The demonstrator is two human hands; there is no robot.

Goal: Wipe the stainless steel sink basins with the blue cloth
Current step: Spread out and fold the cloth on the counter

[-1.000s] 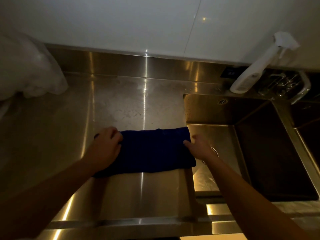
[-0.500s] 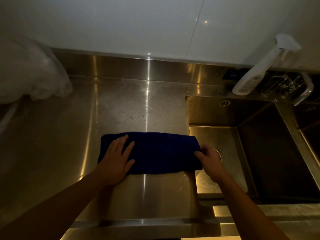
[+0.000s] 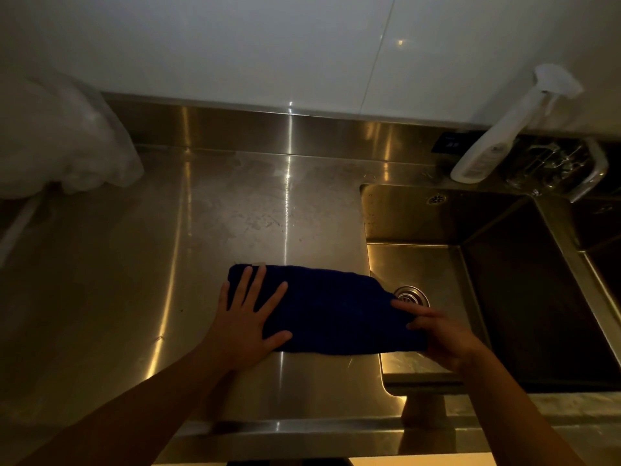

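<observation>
A folded dark blue cloth (image 3: 331, 309) lies on the steel counter, its right end hanging over the left rim of the sink basin (image 3: 420, 264). My left hand (image 3: 248, 317) rests flat on the cloth's left end, fingers spread. My right hand (image 3: 440, 334) pinches the cloth's right end over the basin, just in front of the round drain (image 3: 411, 295). A second, darker basin (image 3: 537, 297) lies to the right.
A white spray bottle (image 3: 504, 132) leans at the back right beside a metal rack (image 3: 554, 166). A clear plastic bag (image 3: 64, 136) sits at the back left. The steel counter (image 3: 168, 264) runs to a front edge near me.
My left hand went from curled on the cloth's left end to flat with fingers spread. The cloth looks narrower front to back, and my right hand now grips its right end over the basin.
</observation>
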